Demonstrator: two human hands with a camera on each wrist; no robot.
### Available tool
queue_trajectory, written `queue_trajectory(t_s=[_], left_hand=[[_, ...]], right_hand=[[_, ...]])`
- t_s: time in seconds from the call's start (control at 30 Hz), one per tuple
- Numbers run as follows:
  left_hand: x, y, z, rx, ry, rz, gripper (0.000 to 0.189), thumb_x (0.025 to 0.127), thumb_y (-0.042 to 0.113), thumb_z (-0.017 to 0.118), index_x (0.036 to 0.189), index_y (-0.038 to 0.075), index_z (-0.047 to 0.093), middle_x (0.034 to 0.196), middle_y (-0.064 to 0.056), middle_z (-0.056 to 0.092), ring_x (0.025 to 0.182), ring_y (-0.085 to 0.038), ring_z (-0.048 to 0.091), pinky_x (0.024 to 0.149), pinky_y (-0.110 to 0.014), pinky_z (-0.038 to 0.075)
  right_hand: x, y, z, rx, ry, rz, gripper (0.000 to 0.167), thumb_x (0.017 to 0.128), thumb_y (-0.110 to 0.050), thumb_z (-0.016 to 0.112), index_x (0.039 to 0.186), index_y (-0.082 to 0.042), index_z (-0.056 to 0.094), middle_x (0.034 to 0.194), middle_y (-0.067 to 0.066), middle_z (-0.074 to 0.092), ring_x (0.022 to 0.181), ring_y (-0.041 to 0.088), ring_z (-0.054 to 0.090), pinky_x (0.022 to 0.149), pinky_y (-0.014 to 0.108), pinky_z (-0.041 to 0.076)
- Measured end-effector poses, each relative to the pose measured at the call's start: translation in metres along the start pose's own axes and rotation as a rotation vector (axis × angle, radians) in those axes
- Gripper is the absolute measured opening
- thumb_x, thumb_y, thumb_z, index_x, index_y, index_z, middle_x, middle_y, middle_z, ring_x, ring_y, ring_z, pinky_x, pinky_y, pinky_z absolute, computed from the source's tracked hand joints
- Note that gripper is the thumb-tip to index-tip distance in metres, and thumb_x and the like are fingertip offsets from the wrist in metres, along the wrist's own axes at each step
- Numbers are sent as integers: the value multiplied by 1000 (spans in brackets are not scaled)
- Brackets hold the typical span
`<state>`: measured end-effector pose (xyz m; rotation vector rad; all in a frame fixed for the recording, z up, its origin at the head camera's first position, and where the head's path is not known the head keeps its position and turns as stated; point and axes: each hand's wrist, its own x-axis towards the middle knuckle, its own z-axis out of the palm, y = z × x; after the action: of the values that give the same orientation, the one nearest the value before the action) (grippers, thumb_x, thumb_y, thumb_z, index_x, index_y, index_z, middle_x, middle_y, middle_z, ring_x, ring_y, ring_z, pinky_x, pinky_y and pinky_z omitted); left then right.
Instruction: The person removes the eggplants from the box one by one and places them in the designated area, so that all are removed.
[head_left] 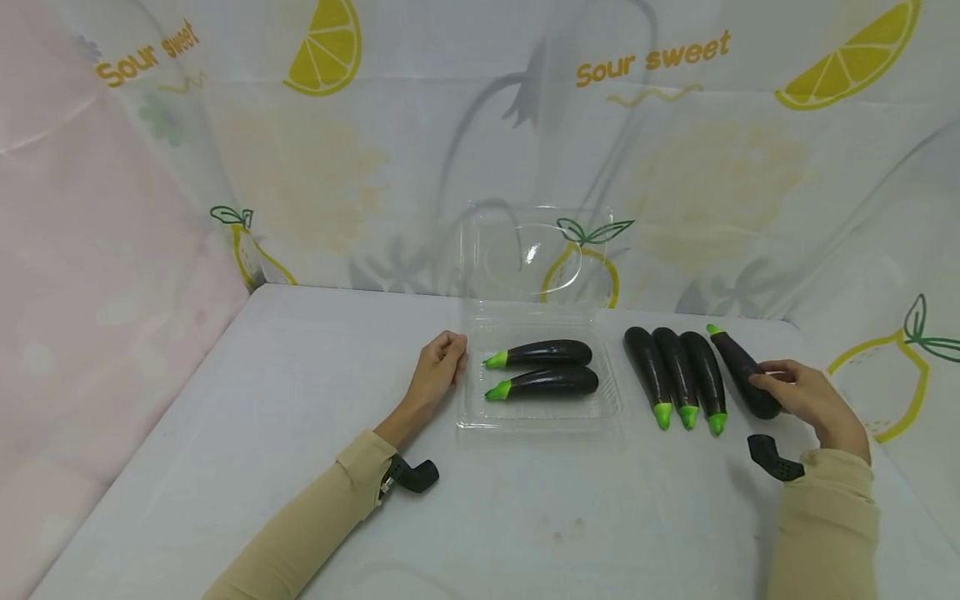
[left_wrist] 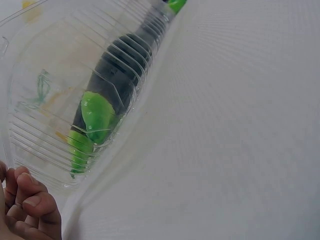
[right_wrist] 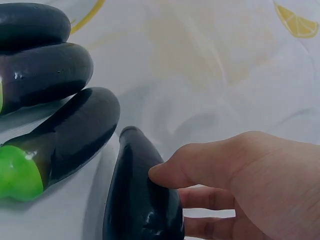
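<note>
A clear plastic clamshell box (head_left: 536, 418) lies with its lid (head_left: 487, 250) raised behind it. Two black eggplants with green stems, the nearer one (head_left: 551, 382) below the farther one (head_left: 555, 352), lie side by side in its base. At the box's left edge my left hand (head_left: 438, 362) pinches the rim with curled fingers, seen too at the corner in the left wrist view. My right hand (head_left: 806, 396) grips another eggplant (head_left: 738, 362) between thumb and fingers, around its thick end. In the right wrist view the held eggplant (right_wrist: 140, 200) is partly cut off below.
Just left of the gripped eggplant, three more lie in a row on the white table, the nearest to it being an eggplant (head_left: 703, 375) with its stem toward me. A lemon-printed cloth (head_left: 420, 167) hangs behind the table.
</note>
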<state>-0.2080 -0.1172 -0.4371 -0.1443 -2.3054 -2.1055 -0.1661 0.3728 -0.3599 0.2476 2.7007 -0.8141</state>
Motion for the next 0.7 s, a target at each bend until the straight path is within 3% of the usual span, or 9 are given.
queue_trajectory(t_s=[0.13, 0.23, 0.7], left_hand=[[0, 0, 0, 3, -3, 1, 30, 101, 27, 44, 95, -1, 52, 65, 3, 48, 52, -7, 41, 48, -19, 35], [0, 0, 0, 2, -4, 2, 28, 101, 27, 44, 93, 1, 52, 64, 2, 47, 52, -7, 41, 47, -19, 35], [0, -1, -1, 2, -2, -9, 27, 101, 27, 44, 94, 2, 53, 65, 2, 49, 51, -7, 41, 46, -19, 34]], right_hand=[[4, 2, 2, 14, -33, 2, 69, 97, -42, 39, 136, 14, 27, 132, 42, 34, 110, 48, 50, 83, 45, 50], [6, 2, 4, 18, -56, 6, 68, 97, -40, 39, 136, 15, 27, 131, 43, 35, 111, 48, 50, 82, 41, 53], [5, -2, 4, 9, -96, -2, 67, 99, -38, 35, 136, 17, 22, 129, 45, 32, 112, 52, 47, 85, 44, 52]])
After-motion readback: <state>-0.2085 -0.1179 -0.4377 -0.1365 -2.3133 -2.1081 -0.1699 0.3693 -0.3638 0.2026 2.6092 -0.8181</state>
